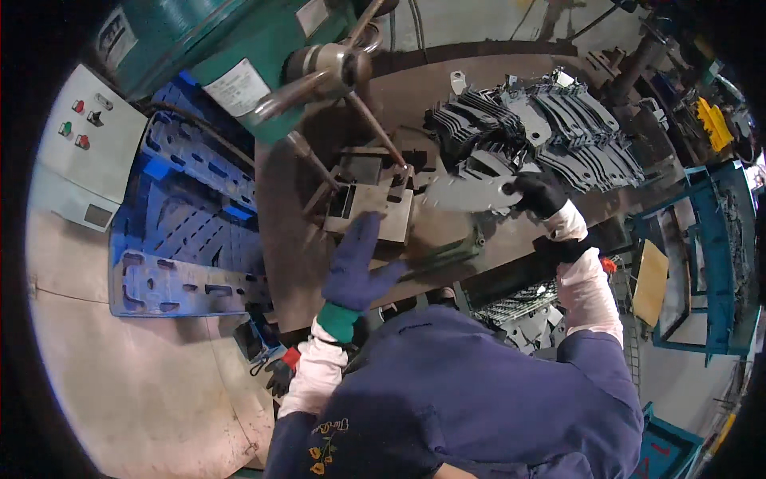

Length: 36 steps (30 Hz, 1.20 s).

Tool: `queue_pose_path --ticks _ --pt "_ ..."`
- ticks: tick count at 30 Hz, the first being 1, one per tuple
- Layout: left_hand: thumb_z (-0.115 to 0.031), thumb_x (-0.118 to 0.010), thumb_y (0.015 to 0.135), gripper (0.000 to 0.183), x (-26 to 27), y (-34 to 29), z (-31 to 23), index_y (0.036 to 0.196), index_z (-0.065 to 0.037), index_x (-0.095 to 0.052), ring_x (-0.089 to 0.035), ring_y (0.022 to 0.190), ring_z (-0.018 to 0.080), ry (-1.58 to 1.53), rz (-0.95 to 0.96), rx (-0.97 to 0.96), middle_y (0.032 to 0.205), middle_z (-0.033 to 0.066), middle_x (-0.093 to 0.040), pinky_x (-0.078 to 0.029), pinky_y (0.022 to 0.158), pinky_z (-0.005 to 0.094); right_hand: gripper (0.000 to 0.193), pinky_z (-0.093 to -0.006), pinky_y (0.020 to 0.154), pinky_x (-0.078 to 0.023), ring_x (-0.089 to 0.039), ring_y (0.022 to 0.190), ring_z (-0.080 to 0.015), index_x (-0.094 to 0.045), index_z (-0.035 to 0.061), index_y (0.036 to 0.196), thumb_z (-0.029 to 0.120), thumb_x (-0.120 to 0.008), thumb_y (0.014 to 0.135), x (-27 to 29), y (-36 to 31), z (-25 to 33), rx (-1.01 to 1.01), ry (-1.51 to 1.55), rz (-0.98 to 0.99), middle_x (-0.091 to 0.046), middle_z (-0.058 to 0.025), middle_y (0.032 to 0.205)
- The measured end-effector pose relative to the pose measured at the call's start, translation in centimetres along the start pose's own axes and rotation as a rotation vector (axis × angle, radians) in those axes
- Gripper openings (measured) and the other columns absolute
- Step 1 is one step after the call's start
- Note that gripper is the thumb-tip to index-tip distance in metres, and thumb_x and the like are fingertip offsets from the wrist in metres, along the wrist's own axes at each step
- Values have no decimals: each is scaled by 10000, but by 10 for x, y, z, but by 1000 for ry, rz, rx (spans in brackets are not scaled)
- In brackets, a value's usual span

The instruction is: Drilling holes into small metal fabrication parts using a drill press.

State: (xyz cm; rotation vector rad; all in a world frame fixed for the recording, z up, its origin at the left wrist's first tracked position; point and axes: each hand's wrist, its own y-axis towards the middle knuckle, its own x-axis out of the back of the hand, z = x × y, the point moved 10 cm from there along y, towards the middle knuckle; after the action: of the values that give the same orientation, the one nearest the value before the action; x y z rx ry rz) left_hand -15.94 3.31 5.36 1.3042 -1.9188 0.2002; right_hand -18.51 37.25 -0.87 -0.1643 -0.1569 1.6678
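head: flat grey sheet-metal plate (469,194) above brown surface (283,255), between pale steel block (379,211) and stacked grey metal plates (558,124) | black-gloved right hand (541,196): fingers pinching its right end | blue-gloved left hand (355,267): fingers spread, grasping nothing, by block, contact unclear | likely light, stiff, maybe slick, sharp-edged; grip ends

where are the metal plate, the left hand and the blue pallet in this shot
Metal plate (467,195): head view, on the middle of its flat face
Left hand (353,270): head view, on the back of the gloved hand
Blue pallet (190,229): head view, on its slotted middle section
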Motion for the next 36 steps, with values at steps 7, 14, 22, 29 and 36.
queue_pose_path --ticks 7,14,22,29,36 --pt "-324 -779 709 874 10 2 -24 1420 -57 -346 -402 1291 378 34 210 -248 1403 197 -411 -336 1067 448 234 -289 628 -534 -634 819 -188 -623 -14 1045 147 -560 888 -139 18 49 233 -60 350 -632 -123 969" --pt "-429 -773 676 938 39 -33 29 1419 -53 -340 -532 1093 373 84 54 -93 1232 210 -511 -442 922 437 224 -264 603 -525 -632 794 -167 -623 9 1071 111 -542 889 -210 50 36 176 -114 433 -634 -95 945" --pt "-383 -772 663 938 61 -66 83 1428 -76 -324 -592 866 355 215 -158 79 991 154 -608 -484 709 473 414 -352 781 -530 -651 867 -239 -530 96 1267 355 -501 945 -224 73 -7 -198 59 387 -660 -148 1042" --pt "-345 -722 727 786 42 -87 140 1418 -219 -370 -581 843 374 288 -203 241 954 187 -611 -469 689 484 442 -291 756 -488 -625 803 -170 -599 -10 1153 353 -417 977 -145 27 159 416 -11 -218 -664 -86 926" --pt "-309 -689 781 672 28 -51 161 1381 -156 -427 -532 1062 390 146 -128 306 1181 218 -552 -432 874 461 352 -348 971 -449 -564 1138 -249 -480 -55 1260 21 -465 917 -184 -47 324 965 -660 -333 -560 -170 1257"
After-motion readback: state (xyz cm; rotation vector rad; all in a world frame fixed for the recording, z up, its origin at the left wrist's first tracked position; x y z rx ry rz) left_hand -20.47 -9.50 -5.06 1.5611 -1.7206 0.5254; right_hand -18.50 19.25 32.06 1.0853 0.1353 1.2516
